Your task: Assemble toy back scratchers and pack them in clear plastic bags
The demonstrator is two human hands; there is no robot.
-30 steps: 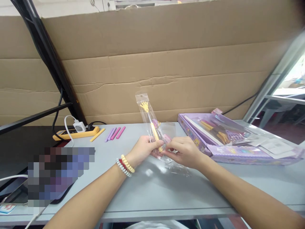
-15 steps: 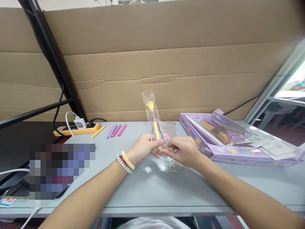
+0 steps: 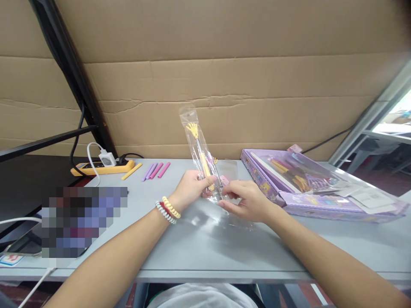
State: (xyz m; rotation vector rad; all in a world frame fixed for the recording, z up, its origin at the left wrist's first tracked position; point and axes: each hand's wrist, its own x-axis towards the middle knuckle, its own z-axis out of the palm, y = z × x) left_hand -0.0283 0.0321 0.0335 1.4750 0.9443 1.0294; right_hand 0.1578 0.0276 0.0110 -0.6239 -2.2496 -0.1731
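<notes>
A yellow back scratcher (image 3: 204, 163) with a small hand-shaped head and a metal shaft stands tilted inside a clear plastic bag (image 3: 189, 114). My left hand (image 3: 192, 187) is closed round the lower handle, gripping it through the plastic with the thumb on top. Close beside it, my right hand (image 3: 245, 197) pinches at the bag's lower right side, fingers bent; its exact hold is partly hidden. Behind the bag, a thin dark rod and a small yellow tip (image 3: 215, 161) show, mostly covered.
On the right lies an open purple box (image 3: 261, 179) with bagged back scratchers and white labels. Purple and pink tubes (image 3: 156, 170) and a yellow tube (image 3: 132, 171) lie at the back left, near a yellow power strip (image 3: 99, 170). Cardboard (image 3: 224, 81) walls the back.
The bagged back scratcher has shifted left and up, leaning further left. My left hand has moved slightly left with it, and a gap has widened between the scratcher handle and my right fingers.
</notes>
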